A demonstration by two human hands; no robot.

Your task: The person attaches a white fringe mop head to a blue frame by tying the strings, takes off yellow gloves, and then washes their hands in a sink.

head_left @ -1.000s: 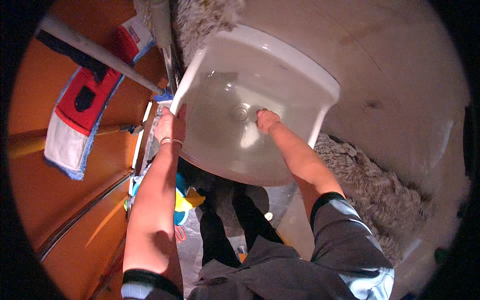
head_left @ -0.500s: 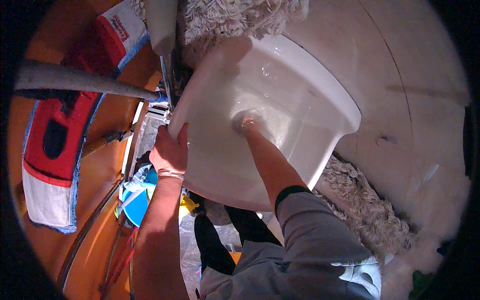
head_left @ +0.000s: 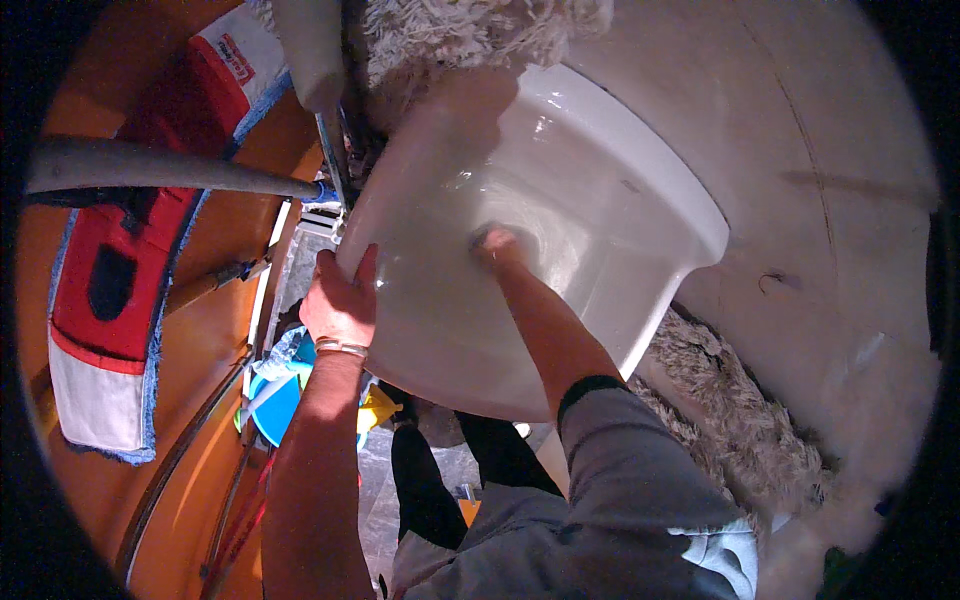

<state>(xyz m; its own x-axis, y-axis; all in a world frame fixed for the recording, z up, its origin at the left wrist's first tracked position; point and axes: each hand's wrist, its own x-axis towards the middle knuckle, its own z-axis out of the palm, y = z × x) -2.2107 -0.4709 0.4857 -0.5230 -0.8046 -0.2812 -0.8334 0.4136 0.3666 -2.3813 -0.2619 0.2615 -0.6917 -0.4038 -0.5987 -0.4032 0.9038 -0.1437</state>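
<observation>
Sink (glossy wht, boxy-curved)

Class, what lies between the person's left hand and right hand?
In the head view, only the inside of the white sink lies between the left hand and right hand.

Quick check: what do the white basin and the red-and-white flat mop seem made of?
White basin: probably glazed ceramic, glossy; its smooth rim shows bright highlights, though plastic is possible.
Flat mop: apparently matte fabric, red and white; the fuzzy blue edge suggests microfibre.
</observation>
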